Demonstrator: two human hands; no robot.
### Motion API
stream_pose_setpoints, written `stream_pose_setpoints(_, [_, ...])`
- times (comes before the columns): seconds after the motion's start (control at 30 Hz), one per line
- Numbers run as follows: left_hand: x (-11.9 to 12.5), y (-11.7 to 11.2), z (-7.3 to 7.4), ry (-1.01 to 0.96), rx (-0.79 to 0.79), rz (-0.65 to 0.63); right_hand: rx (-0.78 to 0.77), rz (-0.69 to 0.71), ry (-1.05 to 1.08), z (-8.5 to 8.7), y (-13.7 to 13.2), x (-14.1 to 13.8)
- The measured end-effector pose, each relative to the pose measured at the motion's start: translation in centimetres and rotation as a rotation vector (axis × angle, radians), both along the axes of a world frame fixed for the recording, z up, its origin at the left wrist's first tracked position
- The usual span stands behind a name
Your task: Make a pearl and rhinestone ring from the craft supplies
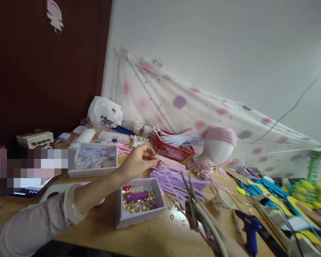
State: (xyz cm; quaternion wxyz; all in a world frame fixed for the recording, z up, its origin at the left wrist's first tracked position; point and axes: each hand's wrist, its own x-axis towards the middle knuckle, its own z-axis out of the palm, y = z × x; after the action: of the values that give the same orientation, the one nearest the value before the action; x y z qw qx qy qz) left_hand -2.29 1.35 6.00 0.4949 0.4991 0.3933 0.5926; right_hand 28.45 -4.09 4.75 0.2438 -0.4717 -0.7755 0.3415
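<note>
My left hand (140, 160) is raised over the middle of the table, thumb and fingers pinched on a small purple gem bead (159, 162). Lower right, my right hand (192, 217) is closed around a pair of scissors (190, 189), whose blades point up and stand apart. Motion smears that hand a little. Beneath my left hand sits a white box (139, 218) with gold and purple gem beads, pearls and a purple tube inside. Lilac pipe cleaners (173, 180) lie in a heap between my hands. Small rings (172, 216) are scattered beside the scissors.
A red basket (173, 151) of pale pipe cleaners stands behind, with a white mannequin head (216, 150) to its right. A paper cup (223, 200) and a blue glue gun (250, 226) are at right. Another white box (93, 173) and a phone (29, 192) are at left.
</note>
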Motion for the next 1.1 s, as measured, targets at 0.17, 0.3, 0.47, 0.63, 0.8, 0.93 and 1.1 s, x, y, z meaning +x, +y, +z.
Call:
stream_pose_setpoints(0.17, [0.0,-0.9,0.0,0.011,0.019,-0.013,-0.028,0.18,0.037,1.3,2.2,-8.0])
stream_pose_setpoints(0.3, [-0.5,-0.9,-0.3,0.016,0.045,0.002,0.002,0.159,0.078,1.2,3.3,-10.1])
stream_pose_setpoints(0.47, [-0.9,-0.5,-0.4,0.017,0.038,0.017,0.062,0.144,0.055,0.5,4.0,-10.2])
stream_pose_setpoints(0.63, [-1.6,-0.1,-0.4,0.027,0.007,0.038,0.101,0.036,-0.01,0.2,3.7,-8.8])
stream_pose_setpoints(0.8, [-2.8,0.5,-0.7,0.039,-0.036,0.059,0.163,-0.134,0.031,-0.2,3.3,-4.6])
stream_pose_setpoints(0.93, [-3.2,1.2,-0.9,0.022,-0.083,0.07,0.215,-0.262,-0.131,-1.7,3.4,2.2])
stream_pose_setpoints(1.1, [-3.6,1.8,-0.5,0.017,-0.144,0.025,0.269,-0.448,-0.325,-5.4,3.1,10.4])
